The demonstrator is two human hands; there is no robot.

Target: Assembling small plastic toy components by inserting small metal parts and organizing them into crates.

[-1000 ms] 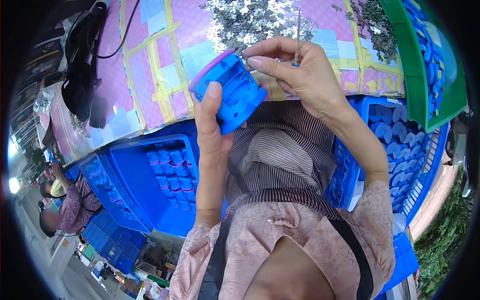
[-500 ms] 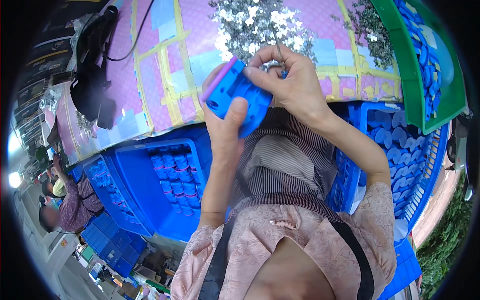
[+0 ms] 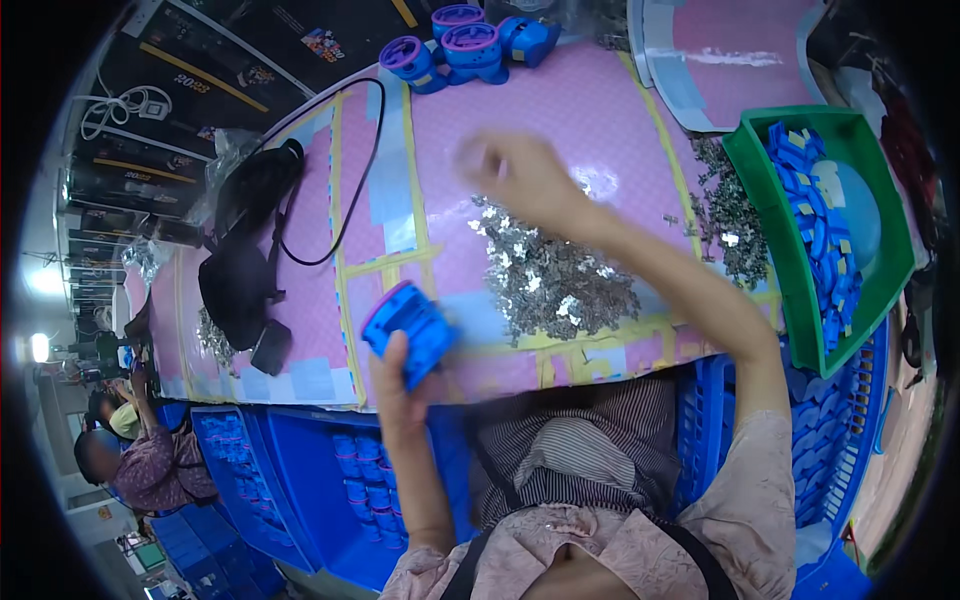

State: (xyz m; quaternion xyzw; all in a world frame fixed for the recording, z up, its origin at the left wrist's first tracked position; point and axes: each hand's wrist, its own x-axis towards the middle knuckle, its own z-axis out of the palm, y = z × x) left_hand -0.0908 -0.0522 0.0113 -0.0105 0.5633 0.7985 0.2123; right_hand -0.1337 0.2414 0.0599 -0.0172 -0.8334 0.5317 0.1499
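Note:
My left hand grips a blue plastic housing with a purple ring round one end, held at the table's near edge with the thumb across its side. My right hand is stretched out over the pink table, and motion blurs its fingers. Whether it holds anything cannot be made out. Under that wrist lies a pile of small shiny metal pieces. Beyond the hand, at the far edge, stand several blue housings with purple rings.
At right, a green tray holds blue strips, beside another heap of metal pieces. A black bag and cable lie at left. Blue crates and a basket of blue parts flank me. Another person sits far left.
My right hand has left the housing and swung forward over the table. The left hand still holds the housing, now lower and farther left in view. The view has tilted up, showing the far edge.

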